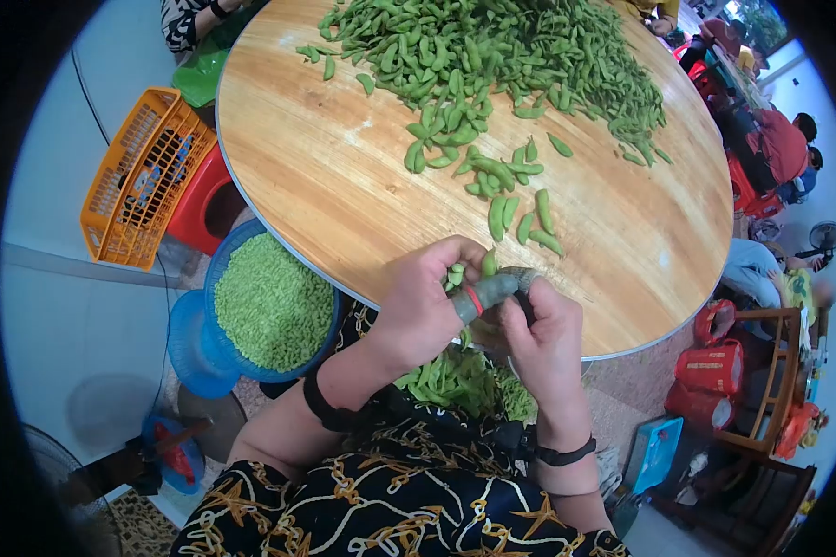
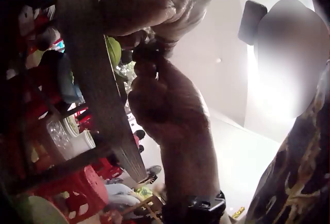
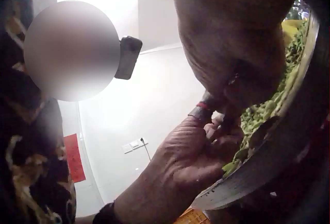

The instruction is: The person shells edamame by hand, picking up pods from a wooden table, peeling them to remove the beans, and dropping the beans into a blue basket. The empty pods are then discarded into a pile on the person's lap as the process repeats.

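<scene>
Over the table's near edge both hands meet at a green soybean pod (image 1: 489, 263). My left hand (image 1: 416, 302) pinches it between thumb and forefinger, with the tip poking upward. A grey-green finger cover (image 1: 488, 295) with a red band wraps a left finger. More green pieces (image 1: 455, 275) show in the left palm. My right hand (image 1: 546, 332) has its fingers curled in against the pod, thumb bent; its grip is partly hidden. In the right wrist view the left hand (image 3: 193, 152) lies beneath the right hand (image 3: 232, 44). Loose pods (image 1: 502, 215) lie just beyond the hands.
A large heap of pods (image 1: 492, 56) covers the far side of the round wooden table (image 1: 316, 186). At lower left stands a blue basket (image 1: 215, 278) of shelled beans (image 1: 274, 302). Empty-looking husks (image 1: 450, 381) lie below the hands. An orange crate (image 1: 144, 176) sits on a red stool (image 1: 200, 209).
</scene>
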`<state>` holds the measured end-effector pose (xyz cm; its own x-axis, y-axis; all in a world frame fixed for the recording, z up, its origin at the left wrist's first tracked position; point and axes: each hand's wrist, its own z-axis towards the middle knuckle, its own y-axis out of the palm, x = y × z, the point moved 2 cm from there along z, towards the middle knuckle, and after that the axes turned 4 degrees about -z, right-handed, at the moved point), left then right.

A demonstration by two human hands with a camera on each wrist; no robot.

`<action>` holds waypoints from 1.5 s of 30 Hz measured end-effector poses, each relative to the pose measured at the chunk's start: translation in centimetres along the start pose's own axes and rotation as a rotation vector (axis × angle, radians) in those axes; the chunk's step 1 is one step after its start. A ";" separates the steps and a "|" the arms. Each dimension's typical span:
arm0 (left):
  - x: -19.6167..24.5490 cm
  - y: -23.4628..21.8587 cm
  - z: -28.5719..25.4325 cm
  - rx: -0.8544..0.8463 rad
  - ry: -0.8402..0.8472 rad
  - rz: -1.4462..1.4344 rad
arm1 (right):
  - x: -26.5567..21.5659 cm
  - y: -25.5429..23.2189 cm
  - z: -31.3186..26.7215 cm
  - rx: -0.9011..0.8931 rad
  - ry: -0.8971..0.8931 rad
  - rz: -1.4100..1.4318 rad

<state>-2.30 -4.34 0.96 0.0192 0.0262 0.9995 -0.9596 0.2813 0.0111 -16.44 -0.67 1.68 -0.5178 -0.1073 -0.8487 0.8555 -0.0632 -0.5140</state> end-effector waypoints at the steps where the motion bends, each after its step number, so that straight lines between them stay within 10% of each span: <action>1: 0.1 0.0 0.0 -0.007 0.006 -0.022 | -0.4 -0.1 0.2 0.029 -0.003 0.015; 5: -1.1 -0.4 0.1 -0.071 0.083 -0.021 | -0.2 0.0 0.5 0.058 0.061 0.147; 7: -0.8 -0.6 0.1 -0.147 -0.103 -0.110 | 0.2 -0.4 0.7 -0.097 0.345 0.485; 11: -0.6 -1.1 0.2 -0.218 -0.298 -0.332 | 0.8 -1.3 1.1 -0.273 0.342 0.420; 13: -0.6 -1.0 0.4 -0.178 0.103 -0.003 | 0.5 -2.1 1.9 -0.052 0.208 0.317; 21: 1.1 -1.9 0.1 -0.192 0.231 0.255 | 0.1 -0.5 1.5 -0.116 0.217 0.321; 23: 1.7 -2.2 0.1 -0.428 0.477 0.402 | 0.5 -0.2 1.0 -0.212 0.427 0.858; 30: 0.3 -2.2 -0.4 -0.234 0.277 -0.094 | 0.6 0.7 0.3 -0.310 0.492 1.327; 34: -0.3 -3.4 0.1 -0.035 -0.069 -0.357 | -1.9 -2.2 1.0 -0.760 -0.140 0.534; 37: -1.6 -4.3 0.1 0.003 -0.104 -0.512 | 0.2 -3.2 2.5 -0.014 0.055 -0.268; 40: -0.8 -3.0 0.1 -0.003 0.041 -0.260 | 2.7 -3.6 3.3 0.230 0.030 -0.700; 45: 0.6 -1.1 0.1 -0.103 0.338 0.436 | 2.9 -2.9 2.4 0.181 0.069 -0.457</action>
<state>-1.29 -4.71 1.55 -0.2681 0.4620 0.8454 -0.8668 0.2673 -0.4210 -20.43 -3.16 0.99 -0.8336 0.0371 -0.5512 0.5244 -0.2606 -0.8106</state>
